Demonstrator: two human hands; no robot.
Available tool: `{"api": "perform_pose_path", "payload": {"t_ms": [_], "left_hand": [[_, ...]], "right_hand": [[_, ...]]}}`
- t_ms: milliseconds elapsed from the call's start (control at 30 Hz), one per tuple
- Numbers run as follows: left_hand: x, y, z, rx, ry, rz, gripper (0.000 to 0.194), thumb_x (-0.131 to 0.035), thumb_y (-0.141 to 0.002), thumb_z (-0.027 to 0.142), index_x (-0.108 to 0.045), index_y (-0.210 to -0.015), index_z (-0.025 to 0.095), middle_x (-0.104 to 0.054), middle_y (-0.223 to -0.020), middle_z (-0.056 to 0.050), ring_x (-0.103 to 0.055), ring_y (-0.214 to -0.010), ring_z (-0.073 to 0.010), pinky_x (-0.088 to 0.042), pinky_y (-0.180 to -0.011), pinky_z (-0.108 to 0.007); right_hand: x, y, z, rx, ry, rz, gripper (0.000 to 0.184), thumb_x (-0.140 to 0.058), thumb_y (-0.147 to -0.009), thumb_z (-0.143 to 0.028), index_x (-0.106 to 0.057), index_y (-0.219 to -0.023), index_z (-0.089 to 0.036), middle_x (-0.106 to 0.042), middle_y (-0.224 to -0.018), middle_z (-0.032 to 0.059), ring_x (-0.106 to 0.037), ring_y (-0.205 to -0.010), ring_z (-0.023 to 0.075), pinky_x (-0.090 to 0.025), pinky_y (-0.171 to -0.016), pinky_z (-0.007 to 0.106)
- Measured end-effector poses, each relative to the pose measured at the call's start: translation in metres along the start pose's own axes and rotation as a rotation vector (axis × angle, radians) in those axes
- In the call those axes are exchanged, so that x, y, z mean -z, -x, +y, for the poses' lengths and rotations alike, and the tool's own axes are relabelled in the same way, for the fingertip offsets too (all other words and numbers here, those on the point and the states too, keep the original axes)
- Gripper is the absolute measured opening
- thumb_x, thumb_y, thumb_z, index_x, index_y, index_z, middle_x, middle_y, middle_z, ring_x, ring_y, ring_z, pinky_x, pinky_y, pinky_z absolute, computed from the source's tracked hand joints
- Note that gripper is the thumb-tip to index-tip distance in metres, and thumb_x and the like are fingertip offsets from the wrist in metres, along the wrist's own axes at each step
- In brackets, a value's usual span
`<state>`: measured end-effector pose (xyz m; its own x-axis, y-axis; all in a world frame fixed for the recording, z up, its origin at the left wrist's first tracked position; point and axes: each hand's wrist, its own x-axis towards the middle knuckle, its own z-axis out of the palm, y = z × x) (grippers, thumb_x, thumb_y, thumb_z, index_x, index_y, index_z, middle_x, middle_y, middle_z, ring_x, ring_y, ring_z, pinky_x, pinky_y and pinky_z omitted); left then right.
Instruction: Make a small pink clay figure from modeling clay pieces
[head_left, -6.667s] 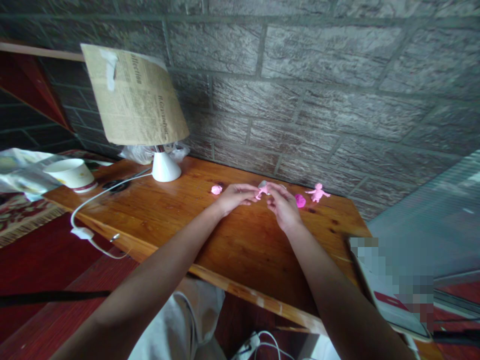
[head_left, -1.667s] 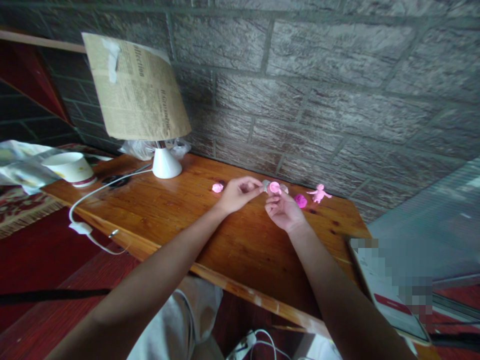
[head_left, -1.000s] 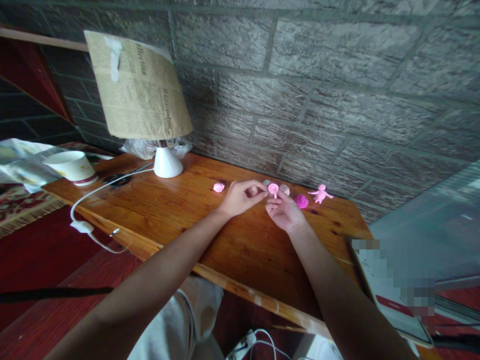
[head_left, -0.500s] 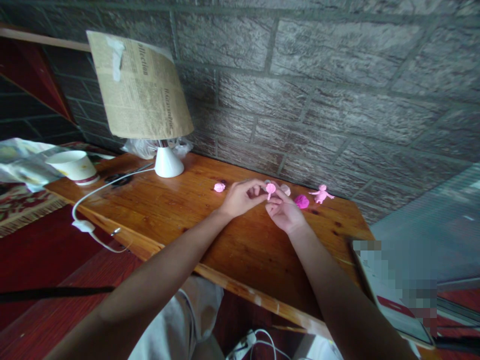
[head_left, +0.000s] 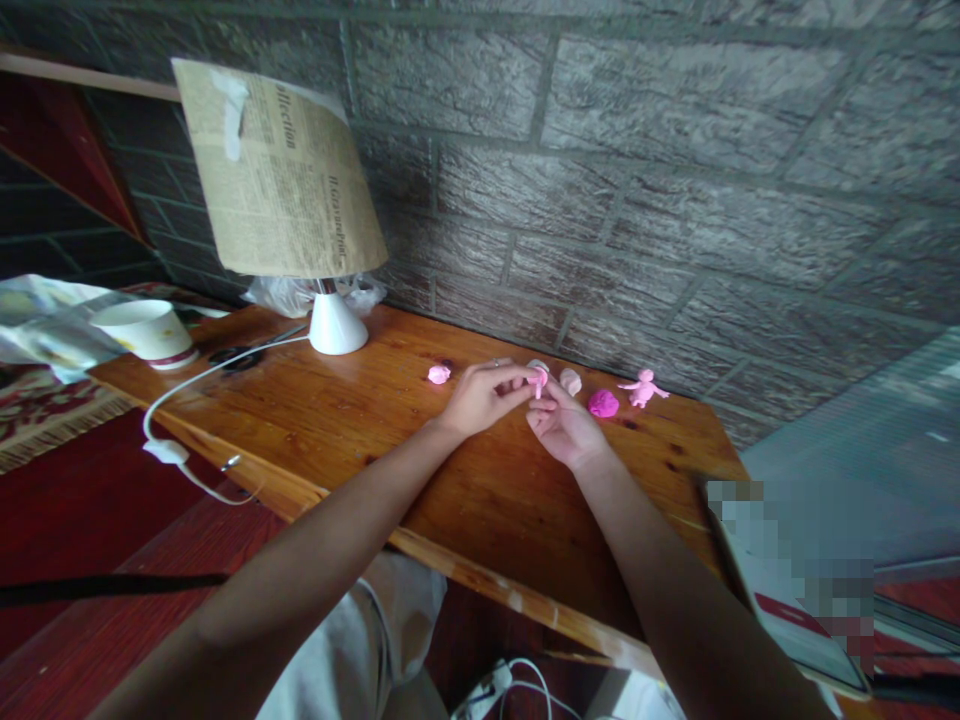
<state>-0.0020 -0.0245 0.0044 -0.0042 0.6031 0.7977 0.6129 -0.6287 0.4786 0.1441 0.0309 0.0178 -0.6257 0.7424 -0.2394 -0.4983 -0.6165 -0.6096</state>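
Observation:
Between my hands is a small pink clay piece [head_left: 538,388] with a round top and a short stem. My left hand [head_left: 491,395] comes from the left with thumb and fingertips pinched at its round top. My right hand [head_left: 568,425] holds it from the other side with thumb and forefinger, the other fingers curled. Just behind the fingers lie pale clay lumps, one a whitish-pink ball [head_left: 571,381]. A magenta clay lump [head_left: 603,403] and a pink clay figure [head_left: 643,388] with outstretched arms are to the right. A light pink lump [head_left: 439,374] sits left of my left hand.
A lamp [head_left: 337,325] with a newsprint shade stands at the back left, its white cord running over the table's front edge. Left of it is a paper cup [head_left: 146,333]. A stone-block wall [head_left: 637,200] borders the wooden table [head_left: 495,510]. A flat panel [head_left: 780,590] leans at the right.
My left fingertips have moved slightly right, onto the round top of the pink clay piece, covering part of it. My right hand has shifted a little left. Other objects stay put.

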Motion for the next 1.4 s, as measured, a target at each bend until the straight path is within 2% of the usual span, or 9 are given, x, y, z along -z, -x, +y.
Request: {"api": "perform_pose_path", "payload": {"t_ms": [200, 367, 567, 833, 1200, 1400], "left_hand": [[0.0008, -0.0009, 0.0052, 0.057, 0.038, 0.035, 0.021, -0.063, -0.094, 0.03, -0.076, -0.103, 0.016, -0.069, -0.074, -0.002, -0.055, -0.06, -0.0082, -0.045, -0.059, -0.02], [-0.0003, 0.0007, 0.0075, 0.125, 0.015, 0.043, 0.018, -0.065, -0.09, 0.026, -0.074, -0.103, 0.015, -0.063, -0.065, 0.003, -0.053, -0.056, -0.0069, -0.044, -0.059, -0.018], [-0.0002, 0.0002, 0.0088, 0.206, -0.036, 0.082, 0.016, -0.07, -0.086, 0.032, -0.074, -0.093, 0.018, -0.06, -0.059, 0.006, -0.051, -0.052, -0.0065, -0.042, -0.058, -0.018], [0.0003, 0.001, 0.0093, 0.206, -0.112, 0.097, 0.022, -0.065, -0.09, 0.038, -0.074, -0.089, 0.018, -0.058, -0.055, 0.006, -0.049, -0.049, -0.0065, -0.039, -0.056, -0.019], [-0.0003, 0.0017, 0.008, 0.209, -0.151, 0.087, 0.025, -0.065, -0.09, 0.041, -0.076, -0.096, 0.019, -0.057, -0.053, 0.006, -0.047, -0.047, -0.0067, -0.038, -0.055, -0.019], [-0.0012, 0.0022, 0.0068, 0.204, -0.152, 0.091, 0.028, -0.062, -0.092, 0.041, -0.076, -0.099, 0.018, -0.054, -0.051, 0.007, -0.045, -0.046, -0.0067, -0.037, -0.055, -0.019]], "right_hand": [[-0.0015, 0.0014, -0.0003, 0.002, -0.026, -0.004, 0.019, -0.074, -0.08, -0.006, -0.067, -0.089, -0.021, -0.068, -0.07, -0.0093, -0.045, -0.04, -0.0026, -0.034, -0.037, 0.007], [-0.0022, 0.0014, 0.0001, 0.006, -0.019, 0.02, 0.021, -0.077, -0.078, -0.006, -0.067, -0.089, -0.021, -0.064, -0.063, -0.0106, -0.043, -0.04, -0.0019, -0.033, -0.037, 0.007], [-0.0004, 0.0004, 0.0035, 0.04, 0.042, -0.003, 0.025, -0.081, -0.073, -0.007, -0.068, -0.088, -0.021, -0.064, -0.066, -0.0105, -0.044, -0.041, -0.0022, -0.033, -0.037, 0.008], [-0.0046, 0.0031, 0.0043, 0.065, 0.087, 0.018, 0.025, -0.083, -0.071, -0.009, -0.07, -0.086, -0.023, -0.066, -0.07, -0.0099, -0.042, -0.042, -0.0019, -0.033, -0.037, 0.009], [-0.0038, 0.0022, 0.0053, 0.079, 0.117, 0.014, 0.027, -0.085, -0.069, -0.011, -0.07, -0.089, -0.024, -0.067, -0.071, -0.0099, -0.041, -0.043, -0.0015, -0.032, -0.038, 0.01], [-0.0049, 0.0035, 0.0057, 0.084, 0.097, 0.02, 0.026, -0.084, -0.07, -0.011, -0.07, -0.088, -0.023, -0.071, -0.079, -0.0082, -0.042, -0.042, -0.0026, -0.033, -0.038, 0.009]]}}
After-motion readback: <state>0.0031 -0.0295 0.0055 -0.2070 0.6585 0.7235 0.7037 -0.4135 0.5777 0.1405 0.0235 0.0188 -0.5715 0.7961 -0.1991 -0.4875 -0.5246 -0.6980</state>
